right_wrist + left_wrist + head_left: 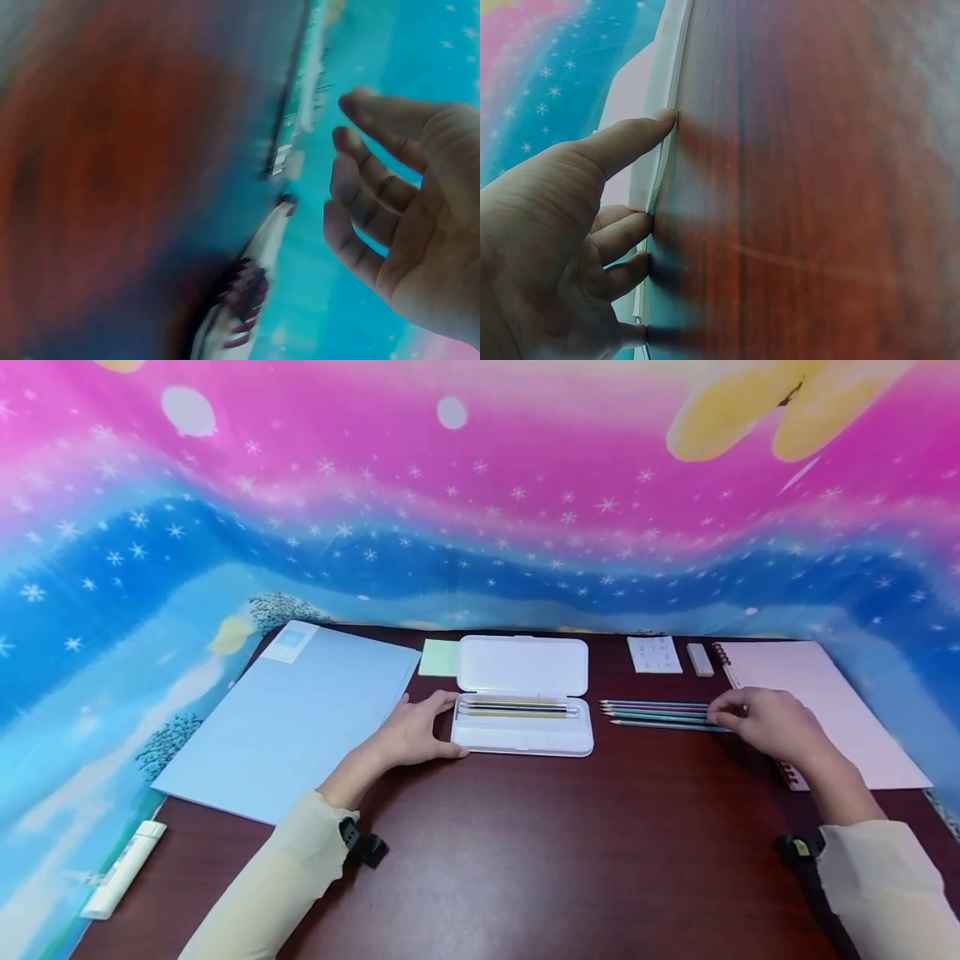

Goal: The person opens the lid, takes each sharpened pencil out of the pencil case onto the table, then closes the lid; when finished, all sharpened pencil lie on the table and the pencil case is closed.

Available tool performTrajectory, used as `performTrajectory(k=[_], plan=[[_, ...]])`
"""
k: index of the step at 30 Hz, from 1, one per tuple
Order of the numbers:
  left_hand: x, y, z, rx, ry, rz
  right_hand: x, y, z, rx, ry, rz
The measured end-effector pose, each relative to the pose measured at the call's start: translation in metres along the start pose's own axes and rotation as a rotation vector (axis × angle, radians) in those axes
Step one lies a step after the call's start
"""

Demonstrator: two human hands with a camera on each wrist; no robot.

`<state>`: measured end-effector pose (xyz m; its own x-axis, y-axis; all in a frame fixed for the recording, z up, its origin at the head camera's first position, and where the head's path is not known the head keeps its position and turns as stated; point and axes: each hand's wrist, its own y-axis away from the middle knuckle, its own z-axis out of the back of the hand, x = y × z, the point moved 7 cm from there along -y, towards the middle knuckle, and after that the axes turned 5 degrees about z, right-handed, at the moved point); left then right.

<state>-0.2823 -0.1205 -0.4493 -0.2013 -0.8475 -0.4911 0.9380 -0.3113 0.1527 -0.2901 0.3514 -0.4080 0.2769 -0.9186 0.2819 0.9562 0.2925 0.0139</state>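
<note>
My left hand (408, 732) holds the left end of an open white pencil case (525, 743), thumb at the front corner and index finger near the back. In the left wrist view, the thumb lies against the case's edge (664, 150). Several yellow, black and silver pencils (517, 712) lie in the case's back part. Right of it, several teal and purple pencils (652, 714) lie side by side on the table. Over their right ends is my right hand (772, 720). Its fingers are loosely bent with nothing between them in the right wrist view, beside the pencil ends (289, 142).
A large pale blue folder (285, 727) lies at left, with a white tube (126, 870) nearer me. Green sticky notes (438, 657) sit behind the case. A small white pad (654, 655), an eraser (700, 660) and a pink spiral notebook (847, 710) are at right. Patterned cloth (480, 502) hangs behind.
</note>
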Motion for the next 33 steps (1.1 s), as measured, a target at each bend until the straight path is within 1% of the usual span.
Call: performTrajectory(k=[4, 7, 10, 14, 18, 22, 25, 29, 31, 33], plan=[[0.001, 0.000, 0.001, -0.004, -0.002, -0.001, 0.017, 0.002, 0.009, -0.064, -0.066, 0.042], [0.001, 0.001, 0.000, 0.001, -0.003, 0.003, 0.029, 0.003, 0.015, -0.081, -0.091, 0.073], [0.001, 0.001, 0.001, 0.001, -0.004, 0.002, 0.041, 0.000, 0.018, -0.071, -0.136, 0.087], [0.000, 0.000, 0.002, 0.000, -0.009, 0.005, 0.064, -0.011, 0.015, -0.020, -0.209, 0.114], [-0.001, 0.001, 0.000, 0.005, -0.003, 0.005, 0.095, -0.028, 0.001, 0.015, -0.231, 0.172], [0.001, 0.004, -0.004, 0.010, -0.002, 0.007, 0.131, -0.047, -0.022, 0.046, -0.222, 0.263], [0.001, 0.003, -0.003, 0.001, -0.006, 0.005, 0.153, -0.059, -0.039, 0.098, -0.198, 0.288], [0.000, 0.001, -0.001, -0.007, -0.003, 0.000, 0.171, -0.067, -0.055, 0.172, -0.106, 0.303], [-0.001, 0.000, -0.001, -0.005, -0.004, 0.003, 0.177, -0.070, -0.060, 0.200, -0.070, 0.317], [0.000, -0.001, 0.000, -0.005, -0.008, 0.004, 0.180, -0.071, -0.064, 0.218, -0.056, 0.325]])
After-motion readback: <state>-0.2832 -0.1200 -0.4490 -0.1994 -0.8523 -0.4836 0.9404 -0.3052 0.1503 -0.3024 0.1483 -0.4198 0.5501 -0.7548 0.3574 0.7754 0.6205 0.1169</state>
